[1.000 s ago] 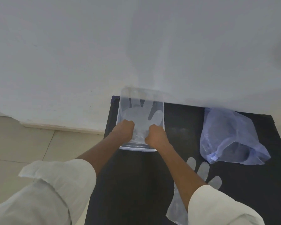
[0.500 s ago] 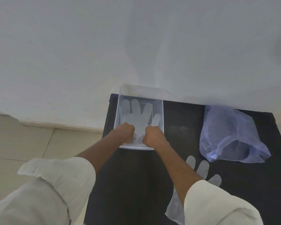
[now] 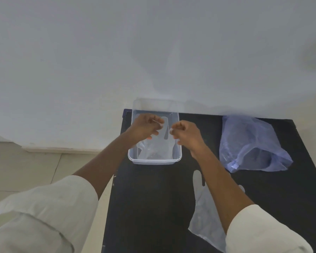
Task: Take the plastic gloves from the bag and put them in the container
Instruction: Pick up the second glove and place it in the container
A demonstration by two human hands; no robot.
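A clear plastic container [image 3: 154,162] stands at the far left of the black table [image 3: 153,201], against the wall. Above it, my left hand [image 3: 145,129] and my right hand [image 3: 187,136] each pinch an edge of one clear plastic glove [image 3: 165,136]. The glove is stretched between them, and its lower part hangs down into the container. A second clear glove [image 3: 203,214] lies flat on the table near me, partly hidden under my right forearm. The bluish plastic bag [image 3: 250,143] lies crumpled at the far right with its mouth towards me.
A white wall rises directly behind the table. The table's left edge drops to a pale tiled floor [image 3: 35,170]. My rolled white sleeves fill the bottom corners of the view.
Both hands have come up from the near end of the container, where they pressed the glove flat. They now hold it raised over the middle, and it no longer lies spread out.
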